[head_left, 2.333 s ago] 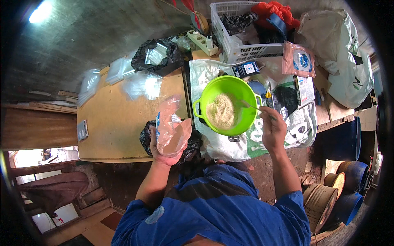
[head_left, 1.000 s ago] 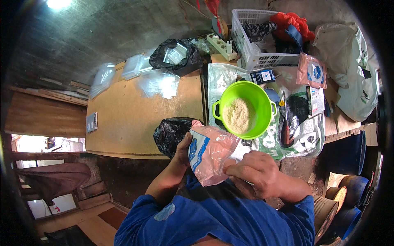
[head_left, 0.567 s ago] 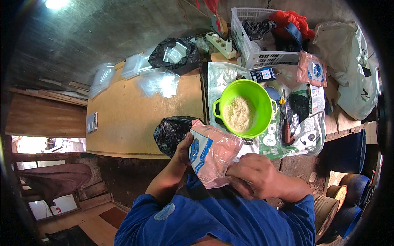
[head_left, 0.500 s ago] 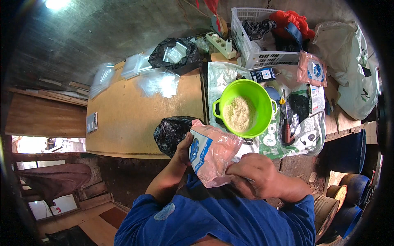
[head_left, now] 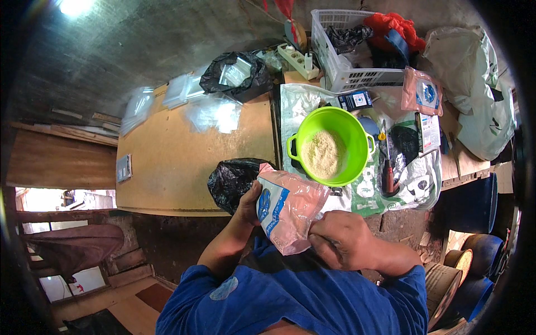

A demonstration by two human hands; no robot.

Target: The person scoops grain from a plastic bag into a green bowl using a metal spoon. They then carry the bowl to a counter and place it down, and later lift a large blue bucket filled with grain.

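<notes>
My left hand [head_left: 248,204] is closed on the left side of a pink clear-plastic bag [head_left: 290,204] with a blue-and-white label, held tilted in front of my body. My right hand [head_left: 340,237] has curled fingers gripping that bag's lower right edge; fingertips and anything else within them are hidden. Just beyond the bag stands a green two-handled bowl [head_left: 346,139] holding pale powder [head_left: 322,151]. It rests on a white printed sack [head_left: 298,95], where a red-handled tool [head_left: 389,177] lies to its right. A crumpled black bag [head_left: 229,184] is left of my left hand.
A wooden table [head_left: 162,178] carries clear bags [head_left: 212,117] and an open black bag [head_left: 215,78]. At the back are a power strip [head_left: 298,61] and white crate [head_left: 349,78]. A pale sack [head_left: 480,100] is at right, above barrels [head_left: 474,251].
Since the oldest frame my right hand has left the bowl with the spoon no longer visible there and grips the bag, which has turned label-up. In the last second things barely moved.
</notes>
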